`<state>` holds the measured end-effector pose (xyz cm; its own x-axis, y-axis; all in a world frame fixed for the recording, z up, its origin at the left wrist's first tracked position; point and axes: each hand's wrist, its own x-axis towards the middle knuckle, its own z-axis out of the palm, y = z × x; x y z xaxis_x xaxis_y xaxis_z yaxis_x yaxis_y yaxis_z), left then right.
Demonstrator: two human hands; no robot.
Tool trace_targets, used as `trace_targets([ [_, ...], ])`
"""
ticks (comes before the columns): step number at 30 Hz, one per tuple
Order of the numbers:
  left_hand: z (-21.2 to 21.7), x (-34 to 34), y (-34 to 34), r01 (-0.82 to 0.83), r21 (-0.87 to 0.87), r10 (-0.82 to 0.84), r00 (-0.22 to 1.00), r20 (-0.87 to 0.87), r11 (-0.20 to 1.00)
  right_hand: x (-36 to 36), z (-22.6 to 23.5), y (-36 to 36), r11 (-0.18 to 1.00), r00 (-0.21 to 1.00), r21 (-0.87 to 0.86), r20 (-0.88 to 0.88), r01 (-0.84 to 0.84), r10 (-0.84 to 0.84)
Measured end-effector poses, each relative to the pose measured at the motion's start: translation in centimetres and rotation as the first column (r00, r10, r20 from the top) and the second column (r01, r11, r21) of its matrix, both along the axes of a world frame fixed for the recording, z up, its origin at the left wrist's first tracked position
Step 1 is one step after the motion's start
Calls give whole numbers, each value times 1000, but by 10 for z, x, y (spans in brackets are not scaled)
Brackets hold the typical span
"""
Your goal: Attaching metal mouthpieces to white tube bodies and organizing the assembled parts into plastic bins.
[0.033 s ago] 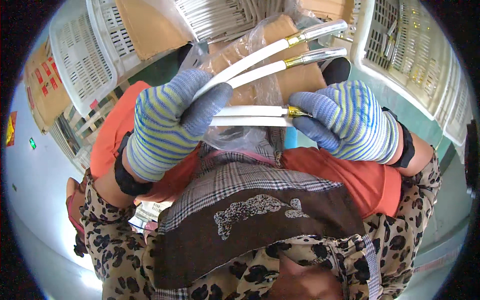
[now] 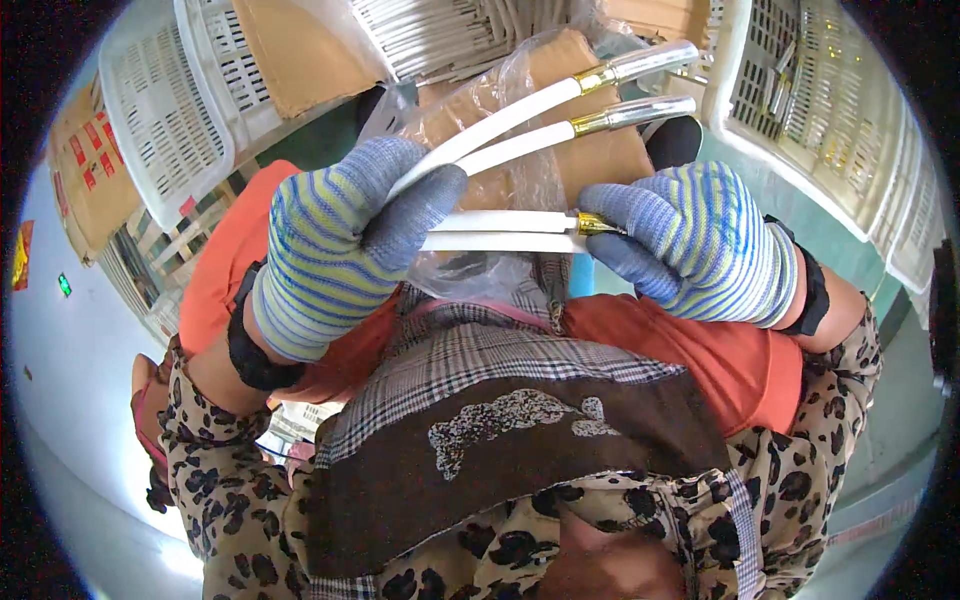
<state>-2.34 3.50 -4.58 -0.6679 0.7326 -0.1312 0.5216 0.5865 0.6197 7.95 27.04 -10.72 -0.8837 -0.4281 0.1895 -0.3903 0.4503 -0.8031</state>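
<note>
Both my hands wear blue-and-yellow striped knit gloves. My left hand is closed around several slim white rods, which fan out to the right. Two upper rods, the top one and the one below it, end in gold collars and long silvery tips. Below them a third rod and a bare-ended fourth rod point toward my right hand. Its thumb and fingers pinch a gold collar at the third rod's end. The rest of that piece is hidden in the glove.
A cardboard box with clear plastic wrap lies beyond my hands. Many white rods are piled at the back. White slotted crates stand at the left and right; the right one holds gold-and-silver pieces.
</note>
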Motion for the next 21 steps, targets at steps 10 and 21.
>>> trace_targets([
  [10,-8,0,1,137,-84,-141,989,-45,987,0,3,5,977,996,195,30,-85,81],
  [21,-8,19,-7,50,-100,4,877,481,994,13,13,9,926,994,376,-80,-38,74],
])
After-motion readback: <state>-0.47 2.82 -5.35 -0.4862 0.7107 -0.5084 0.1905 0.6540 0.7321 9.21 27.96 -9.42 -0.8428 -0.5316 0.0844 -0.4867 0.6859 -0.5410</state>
